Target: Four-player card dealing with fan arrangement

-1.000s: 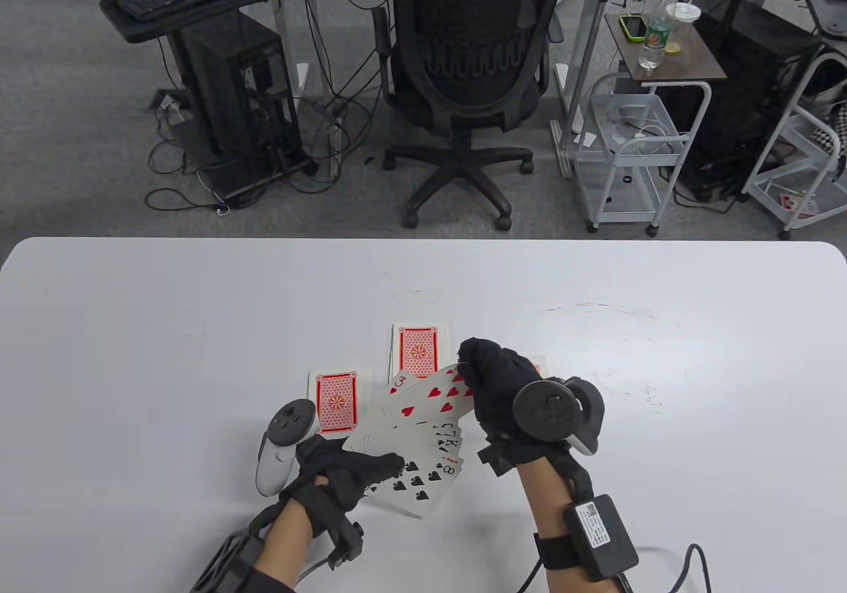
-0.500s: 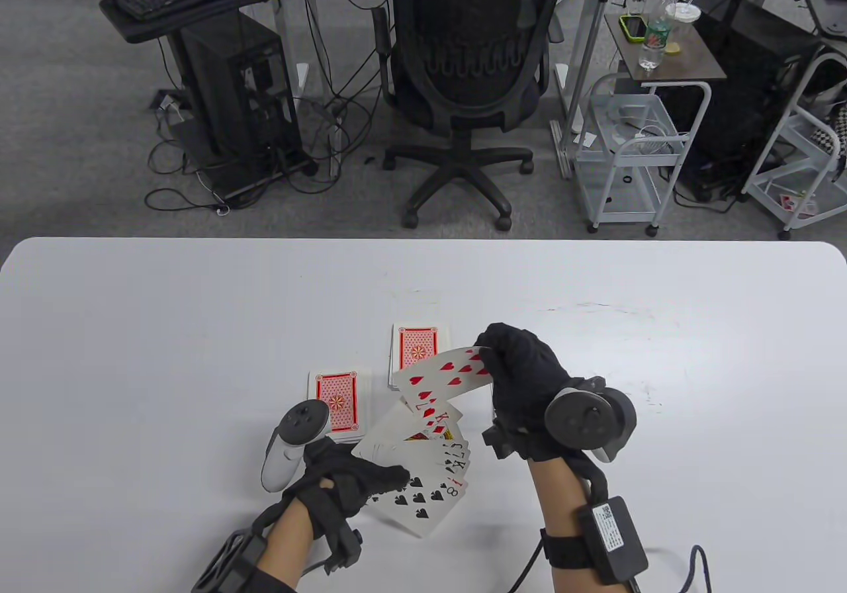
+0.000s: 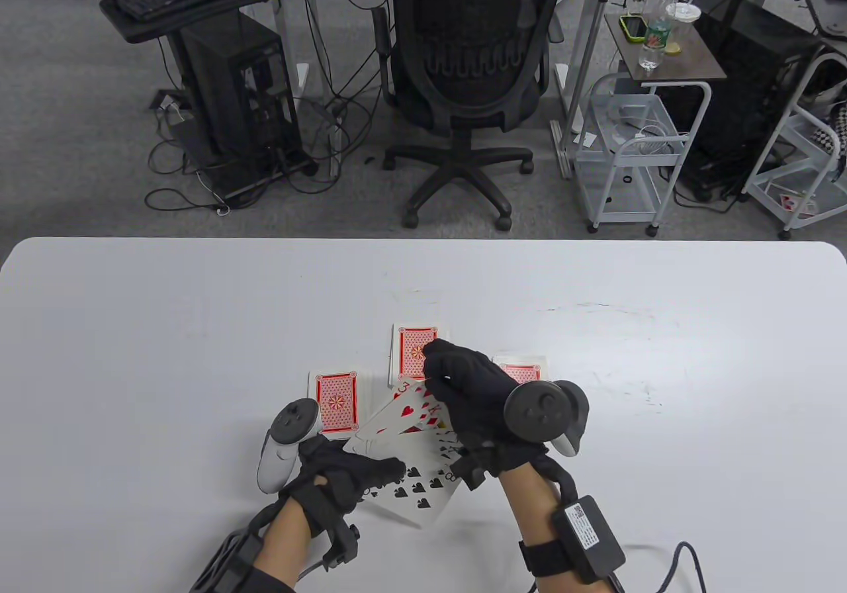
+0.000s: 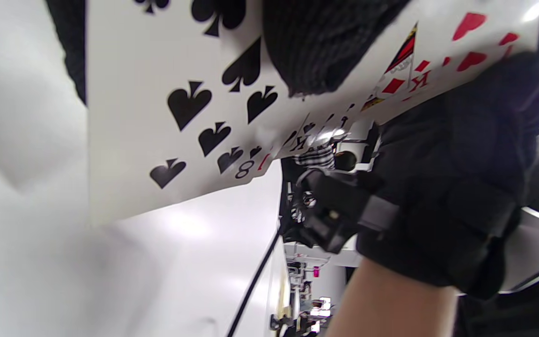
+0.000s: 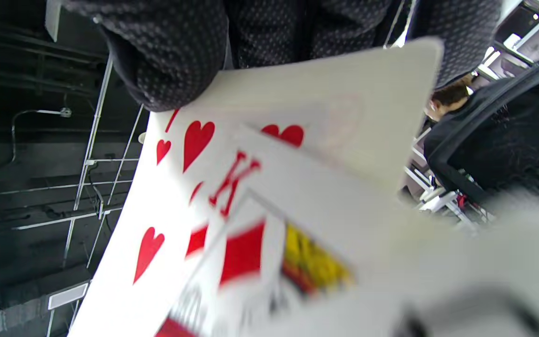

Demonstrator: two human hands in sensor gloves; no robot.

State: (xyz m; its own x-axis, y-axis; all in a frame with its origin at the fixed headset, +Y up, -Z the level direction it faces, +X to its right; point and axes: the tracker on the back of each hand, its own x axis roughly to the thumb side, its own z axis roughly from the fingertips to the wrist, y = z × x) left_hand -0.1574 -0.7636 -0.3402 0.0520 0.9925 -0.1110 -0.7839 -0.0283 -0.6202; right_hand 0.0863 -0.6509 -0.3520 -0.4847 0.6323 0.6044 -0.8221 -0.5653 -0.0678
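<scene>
My left hand (image 3: pixel 377 477) grips a fan of face-up cards (image 3: pixel 417 487) low over the table, with the 8 of spades (image 4: pixel 180 117) at the front. My right hand (image 3: pixel 433 378) reaches over the fan and pinches a hearts card (image 3: pixel 407 414) at the fan's upper left. In the right wrist view my fingertips (image 5: pixel 166 61) press that hearts card (image 5: pixel 176 187), which lies partly under a red king (image 5: pixel 246 243). Three face-down red-backed piles lie on the table: left (image 3: pixel 336 402), centre (image 3: pixel 413 345) and right (image 3: pixel 524 371), the last partly hidden behind my right hand.
The white table (image 3: pixel 165 328) stretches wide on both sides. A black office chair (image 3: pixel 470 90) stands beyond its far edge, with a white cart (image 3: pixel 628 156) to the right.
My right hand, which had lifted the hearts card up and to the right away from the fan, has brought it back down and left onto the fan. The left hand has stayed put.
</scene>
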